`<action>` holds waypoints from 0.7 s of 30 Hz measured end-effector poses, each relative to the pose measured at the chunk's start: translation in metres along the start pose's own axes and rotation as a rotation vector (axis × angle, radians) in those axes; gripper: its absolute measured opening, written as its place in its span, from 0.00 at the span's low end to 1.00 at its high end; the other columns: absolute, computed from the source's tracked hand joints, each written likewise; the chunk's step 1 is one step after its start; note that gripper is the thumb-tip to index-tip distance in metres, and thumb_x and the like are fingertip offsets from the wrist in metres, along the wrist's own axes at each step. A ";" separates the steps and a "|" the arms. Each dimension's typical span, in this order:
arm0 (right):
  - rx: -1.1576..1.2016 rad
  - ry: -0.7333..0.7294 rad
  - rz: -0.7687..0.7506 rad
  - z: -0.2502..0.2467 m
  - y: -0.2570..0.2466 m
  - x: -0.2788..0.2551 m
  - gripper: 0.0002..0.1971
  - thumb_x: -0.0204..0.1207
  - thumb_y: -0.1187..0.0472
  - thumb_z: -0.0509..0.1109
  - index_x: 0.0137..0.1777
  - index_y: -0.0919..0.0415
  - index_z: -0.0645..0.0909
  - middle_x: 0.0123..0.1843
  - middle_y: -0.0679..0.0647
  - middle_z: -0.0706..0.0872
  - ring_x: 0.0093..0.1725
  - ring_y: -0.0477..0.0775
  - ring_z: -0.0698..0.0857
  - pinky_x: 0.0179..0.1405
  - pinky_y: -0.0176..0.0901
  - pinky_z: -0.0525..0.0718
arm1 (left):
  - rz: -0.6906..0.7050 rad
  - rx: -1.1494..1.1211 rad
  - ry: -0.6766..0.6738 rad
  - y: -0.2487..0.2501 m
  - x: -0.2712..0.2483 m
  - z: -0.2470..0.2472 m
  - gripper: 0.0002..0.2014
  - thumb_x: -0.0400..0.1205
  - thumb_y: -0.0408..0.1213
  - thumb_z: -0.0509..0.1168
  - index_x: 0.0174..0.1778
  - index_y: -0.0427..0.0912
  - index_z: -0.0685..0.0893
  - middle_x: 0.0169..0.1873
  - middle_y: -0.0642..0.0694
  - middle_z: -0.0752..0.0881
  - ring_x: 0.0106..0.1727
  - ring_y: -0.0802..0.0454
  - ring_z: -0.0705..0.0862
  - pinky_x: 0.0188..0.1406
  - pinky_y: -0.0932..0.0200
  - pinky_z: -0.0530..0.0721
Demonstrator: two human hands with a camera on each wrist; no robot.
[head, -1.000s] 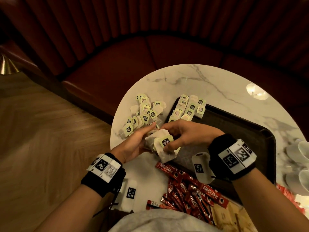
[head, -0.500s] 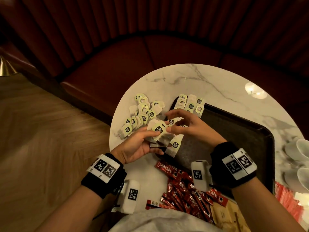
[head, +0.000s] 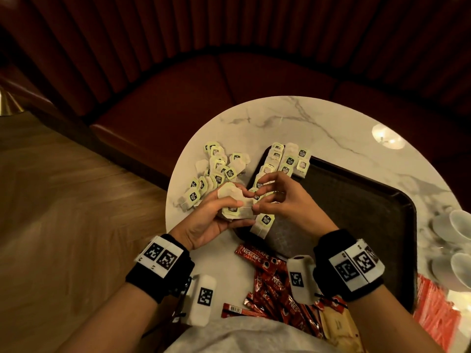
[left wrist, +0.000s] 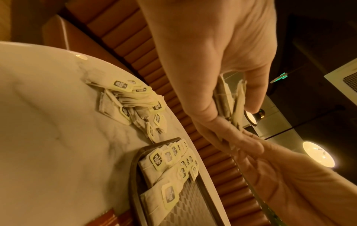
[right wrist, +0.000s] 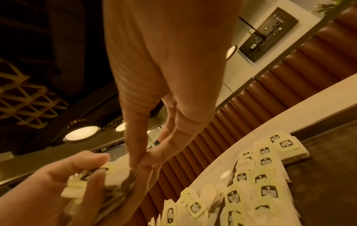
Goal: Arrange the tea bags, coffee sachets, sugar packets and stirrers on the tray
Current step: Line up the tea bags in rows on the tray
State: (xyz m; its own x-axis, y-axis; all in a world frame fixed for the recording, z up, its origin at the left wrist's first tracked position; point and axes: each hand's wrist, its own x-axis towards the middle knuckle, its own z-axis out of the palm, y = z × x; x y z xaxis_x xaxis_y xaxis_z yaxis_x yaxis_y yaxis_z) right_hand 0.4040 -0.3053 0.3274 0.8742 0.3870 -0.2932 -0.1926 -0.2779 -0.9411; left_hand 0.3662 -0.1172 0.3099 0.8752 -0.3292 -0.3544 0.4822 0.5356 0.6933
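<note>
Hands: both meet over the near-left corner of the tray [head: 382, 212], just above the table edge.
Left hand: the left hand [head: 204, 220] lies palm up with fingers and thumb curled round a small stack of tea bags [head: 233, 205]; from the left wrist view the same stack [left wrist: 230, 97] sits edge-on between thumb and fingers.
Right hand: the right hand [head: 283, 202] pinches the right end of that stack between thumb and forefinger, the other fingers arched loosely above it; in the right wrist view the fingertips [right wrist: 146, 159] close on the bags' edge.
Tea bags on tray: a row of bags with pale green tags [head: 283, 161] runs along the tray's left edge from the far corner toward the hands, overlapping; one more bag [head: 263, 222] lies at the near end just below the right hand.
Loose tea bags: a scattered heap [head: 216, 171] sits on the marble table [head: 318, 123], left of the tray and just beside it.
Coffee sachets: red sticks [head: 270, 281] lie piled on the table near the person, off the tray, between the two wrists.
Other packets: beige packets [head: 336, 324] lie at the near edge; a red stack [head: 433, 312], blurred, lies at the near right.
Cups: white cups [head: 456, 240] stand at the right edge, beside the tray.
</note>
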 end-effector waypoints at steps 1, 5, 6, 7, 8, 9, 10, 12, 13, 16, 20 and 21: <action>-0.026 0.002 -0.017 0.000 0.000 0.000 0.19 0.71 0.69 0.80 0.59 0.58 0.80 0.54 0.58 0.87 0.46 0.54 0.88 0.54 0.60 0.87 | 0.002 -0.004 0.009 0.000 0.000 0.000 0.10 0.78 0.23 0.60 0.52 0.38 0.81 0.51 0.40 0.88 0.50 0.43 0.89 0.40 0.50 0.91; -0.229 -0.036 -0.073 0.004 -0.002 0.000 0.07 0.76 0.56 0.78 0.52 0.56 0.88 0.51 0.48 0.91 0.47 0.51 0.89 0.50 0.44 0.87 | -0.009 0.040 0.063 -0.002 0.001 0.002 0.07 0.87 0.34 0.57 0.53 0.41 0.80 0.47 0.42 0.90 0.46 0.45 0.91 0.40 0.49 0.92; -0.253 -0.046 -0.064 0.005 -0.002 0.000 0.07 0.76 0.55 0.78 0.51 0.56 0.88 0.50 0.49 0.91 0.48 0.54 0.89 0.50 0.46 0.86 | -0.009 0.051 0.069 -0.002 0.001 0.004 0.07 0.87 0.37 0.57 0.53 0.42 0.80 0.46 0.43 0.90 0.46 0.46 0.90 0.40 0.49 0.92; -0.265 -0.052 -0.055 0.006 -0.001 0.001 0.06 0.76 0.56 0.78 0.50 0.56 0.88 0.51 0.51 0.91 0.48 0.57 0.88 0.50 0.48 0.86 | -0.008 0.058 0.075 -0.003 0.001 0.005 0.08 0.87 0.39 0.56 0.53 0.42 0.80 0.45 0.43 0.90 0.45 0.48 0.90 0.39 0.50 0.92; -0.273 -0.056 -0.050 0.006 0.001 0.002 0.06 0.76 0.56 0.77 0.49 0.56 0.88 0.51 0.52 0.90 0.49 0.59 0.87 0.49 0.49 0.86 | -0.005 0.061 0.081 -0.004 0.001 0.006 0.09 0.87 0.40 0.56 0.54 0.41 0.79 0.44 0.44 0.90 0.44 0.49 0.90 0.38 0.50 0.92; -0.275 -0.060 -0.048 0.006 0.001 0.002 0.05 0.76 0.56 0.77 0.48 0.56 0.87 0.51 0.53 0.90 0.49 0.59 0.87 0.49 0.50 0.86 | -0.001 0.065 0.086 -0.005 0.002 0.006 0.10 0.87 0.42 0.56 0.54 0.41 0.79 0.43 0.44 0.89 0.44 0.49 0.90 0.37 0.51 0.92; -0.272 -0.067 -0.046 0.005 0.002 0.003 0.05 0.77 0.57 0.77 0.48 0.57 0.87 0.50 0.53 0.90 0.49 0.58 0.87 0.50 0.50 0.86 | 0.004 0.070 0.089 -0.005 0.002 0.006 0.11 0.86 0.44 0.56 0.54 0.41 0.78 0.43 0.44 0.89 0.43 0.48 0.90 0.37 0.51 0.92; -0.246 -0.071 -0.057 0.004 0.003 0.002 0.06 0.78 0.57 0.76 0.48 0.59 0.87 0.49 0.54 0.91 0.47 0.54 0.88 0.48 0.46 0.85 | 0.007 0.075 0.088 -0.004 0.002 0.006 0.15 0.82 0.49 0.57 0.56 0.41 0.78 0.45 0.43 0.89 0.44 0.47 0.90 0.36 0.52 0.91; -0.217 -0.058 -0.064 0.002 0.004 0.002 0.06 0.78 0.57 0.75 0.48 0.60 0.86 0.48 0.54 0.91 0.44 0.51 0.88 0.45 0.41 0.84 | 0.005 0.073 0.085 -0.003 0.002 0.006 0.18 0.80 0.51 0.58 0.57 0.42 0.78 0.45 0.43 0.90 0.44 0.46 0.90 0.36 0.52 0.91; -0.019 0.055 -0.048 0.000 0.009 0.000 0.06 0.80 0.61 0.73 0.49 0.65 0.84 0.41 0.51 0.87 0.36 0.41 0.83 0.37 0.31 0.80 | 0.016 0.097 0.099 -0.003 0.001 0.003 0.21 0.76 0.53 0.60 0.62 0.49 0.78 0.49 0.45 0.91 0.48 0.47 0.91 0.34 0.53 0.91; 0.194 0.180 -0.026 0.001 0.016 0.001 0.05 0.81 0.66 0.71 0.52 0.69 0.81 0.42 0.57 0.87 0.40 0.48 0.88 0.45 0.36 0.87 | 0.092 0.229 0.126 -0.006 0.004 0.000 0.18 0.73 0.44 0.71 0.57 0.46 0.79 0.44 0.47 0.88 0.42 0.52 0.86 0.23 0.61 0.81; 0.230 0.182 -0.020 0.002 0.017 0.000 0.06 0.80 0.67 0.71 0.52 0.70 0.81 0.43 0.58 0.87 0.41 0.49 0.89 0.47 0.37 0.88 | 0.118 0.261 0.133 -0.007 0.005 0.000 0.17 0.73 0.40 0.72 0.56 0.44 0.79 0.40 0.47 0.87 0.40 0.53 0.85 0.22 0.62 0.78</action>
State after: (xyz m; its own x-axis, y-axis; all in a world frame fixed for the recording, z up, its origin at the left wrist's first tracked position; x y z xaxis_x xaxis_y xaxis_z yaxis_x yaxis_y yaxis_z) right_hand 0.3998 -0.3081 0.3111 0.9404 0.2204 -0.2589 -0.2526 -0.0572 -0.9659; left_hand 0.3677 -0.1226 0.3031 0.9301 -0.1629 -0.3293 0.3662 0.3405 0.8660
